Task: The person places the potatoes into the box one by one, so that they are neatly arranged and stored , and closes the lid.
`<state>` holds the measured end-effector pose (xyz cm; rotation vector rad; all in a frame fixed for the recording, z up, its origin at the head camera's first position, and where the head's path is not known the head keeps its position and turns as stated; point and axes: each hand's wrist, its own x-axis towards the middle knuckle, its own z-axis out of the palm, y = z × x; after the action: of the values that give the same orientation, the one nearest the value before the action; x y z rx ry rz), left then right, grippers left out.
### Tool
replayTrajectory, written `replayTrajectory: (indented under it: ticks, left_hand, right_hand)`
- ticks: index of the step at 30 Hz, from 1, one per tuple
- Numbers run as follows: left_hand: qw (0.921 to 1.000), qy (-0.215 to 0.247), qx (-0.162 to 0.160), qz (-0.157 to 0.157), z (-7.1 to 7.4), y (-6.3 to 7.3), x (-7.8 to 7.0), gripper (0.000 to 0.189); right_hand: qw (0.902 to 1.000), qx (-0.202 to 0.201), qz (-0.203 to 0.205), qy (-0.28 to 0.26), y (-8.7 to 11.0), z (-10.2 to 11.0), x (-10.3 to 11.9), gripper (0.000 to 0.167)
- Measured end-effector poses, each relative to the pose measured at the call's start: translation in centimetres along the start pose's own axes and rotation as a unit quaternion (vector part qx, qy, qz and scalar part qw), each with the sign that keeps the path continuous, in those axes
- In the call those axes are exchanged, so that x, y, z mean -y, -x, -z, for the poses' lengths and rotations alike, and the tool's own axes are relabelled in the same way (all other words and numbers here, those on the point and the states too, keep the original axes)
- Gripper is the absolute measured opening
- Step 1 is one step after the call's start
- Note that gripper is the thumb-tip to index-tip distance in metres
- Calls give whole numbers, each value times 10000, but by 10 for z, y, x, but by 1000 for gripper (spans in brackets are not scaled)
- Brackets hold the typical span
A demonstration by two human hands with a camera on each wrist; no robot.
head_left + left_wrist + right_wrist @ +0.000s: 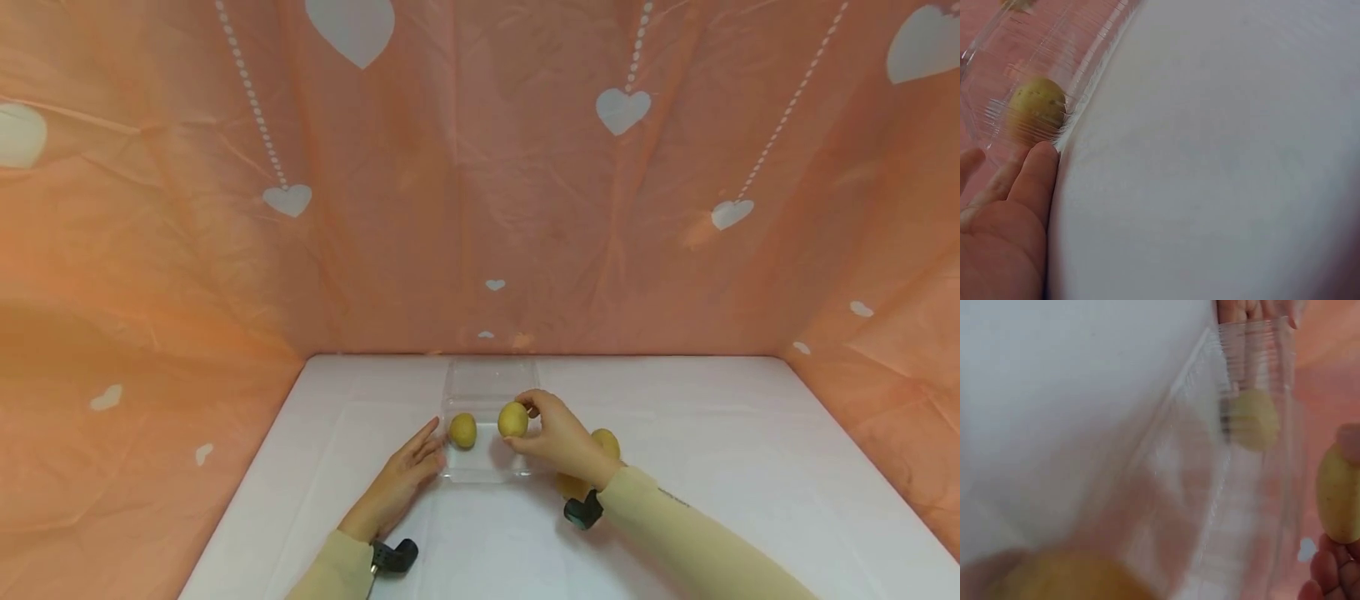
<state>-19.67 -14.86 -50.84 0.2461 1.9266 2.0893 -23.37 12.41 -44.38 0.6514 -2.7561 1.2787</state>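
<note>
A clear plastic box (pixel 480 477) lies on the white table, its lid (pixel 491 377) folded back at the far side. Inside, near the left wall, sits a yellow potato (pixel 463 431); it shows through the ribbed plastic in the left wrist view (pixel 1040 106). My right hand (pixel 557 435) pinches another potato (pixel 513 419) between thumb and fingers, over the right half of the box. Fairly straight fingers of my left hand (pixel 408 475) rest along the box's left side. The left wrist view shows the fingertips touching the wall.
To the right of the box, partly behind my right wrist, are two more potatoes, a far one (pixel 606 442) and a nearer one (pixel 572 486). An orange curtain (pixel 480 208) with pale hearts surrounds the table (pixel 697 417) at the back and sides.
</note>
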Motion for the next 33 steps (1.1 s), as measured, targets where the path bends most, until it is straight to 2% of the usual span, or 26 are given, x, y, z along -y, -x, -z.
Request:
replayTrajectory:
  ticks: [6, 10, 18, 25, 33]
  left_hand:
    - [10000, -29, 30, 27, 0, -1, 0, 69]
    - [10000, 55, -24, 27, -2, -1, 1, 69]
    - [10000, 13, -29, 3, -1, 0, -1, 68]
    - [10000, 59, -13, 62, 1, 0, 0, 69]
    - [10000, -19, 12, 32, 0, 0, 0, 69]
  right_hand:
    - [9983, 400, -92, 408, -16, -20, 2, 55]
    - [9968, 477, -53, 633, -21, -29, 3, 54]
    - [9954, 490, -210, 799, -23, -35, 0, 57]
    - [9905, 594, -401, 1173, -27, -40, 3, 60]
    - [9837, 762, -514, 1544, -27, -45, 4, 52]
